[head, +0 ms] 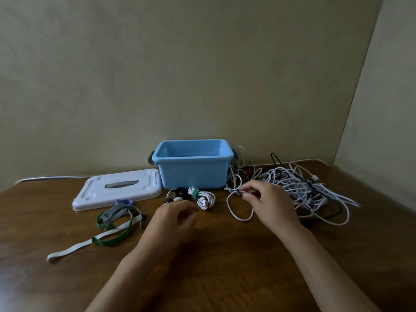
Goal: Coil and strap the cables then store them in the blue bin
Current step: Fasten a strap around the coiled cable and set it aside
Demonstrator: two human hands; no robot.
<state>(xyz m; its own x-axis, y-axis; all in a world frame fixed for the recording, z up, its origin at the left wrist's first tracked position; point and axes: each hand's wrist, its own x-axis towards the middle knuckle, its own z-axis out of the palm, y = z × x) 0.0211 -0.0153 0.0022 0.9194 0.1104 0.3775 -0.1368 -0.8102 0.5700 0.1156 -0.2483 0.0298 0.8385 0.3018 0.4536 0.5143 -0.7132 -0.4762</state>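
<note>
Against the wall at twelve o'clock, the blue bin (192, 164) stands lidless, ready for coils. Tangled cables (299, 188) lie at two o'clock. Right hand (267, 203) pinches one cable end to start coiling; left hand (174, 218) hangs loosely curled, holding nothing.

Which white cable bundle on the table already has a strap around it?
The small white coil in front of the blue bin, bound by a green strap; the big pile to its right lies loose and tangled.

A brown wooden table (213, 266) stands against plain beige walls (180, 64).
</note>
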